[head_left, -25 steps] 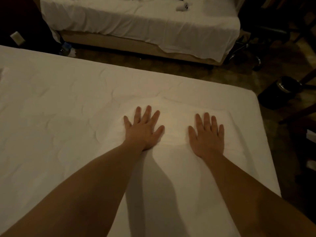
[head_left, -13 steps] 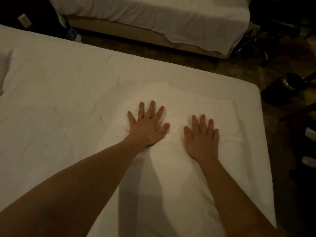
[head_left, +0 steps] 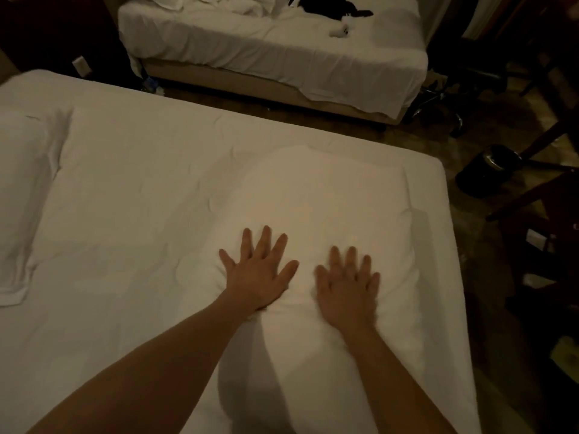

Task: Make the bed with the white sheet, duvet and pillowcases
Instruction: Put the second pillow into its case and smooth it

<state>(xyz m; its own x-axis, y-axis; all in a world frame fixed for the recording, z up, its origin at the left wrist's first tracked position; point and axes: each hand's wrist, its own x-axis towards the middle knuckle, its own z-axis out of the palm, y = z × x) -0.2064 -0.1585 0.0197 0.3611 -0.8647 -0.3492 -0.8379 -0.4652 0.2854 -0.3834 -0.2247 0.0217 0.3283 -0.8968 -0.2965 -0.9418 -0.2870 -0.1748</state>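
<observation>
A white pillow in its pillowcase lies near the right end of the bed, which is covered with a white sheet. My left hand presses flat on the pillow with fingers spread. Just to its right, my right hand also lies flat on the pillow, slightly blurred. A second white pillow rests at the bed's left edge.
Across a strip of dark floor stands another bed with rumpled white linen and a dark item on top. A black bin and dark wooden chair legs stand to the right of my bed.
Both hands have slid back toward me along the pillow, still flat. The view has tilted up, showing more of the far bed and the left pillow.
</observation>
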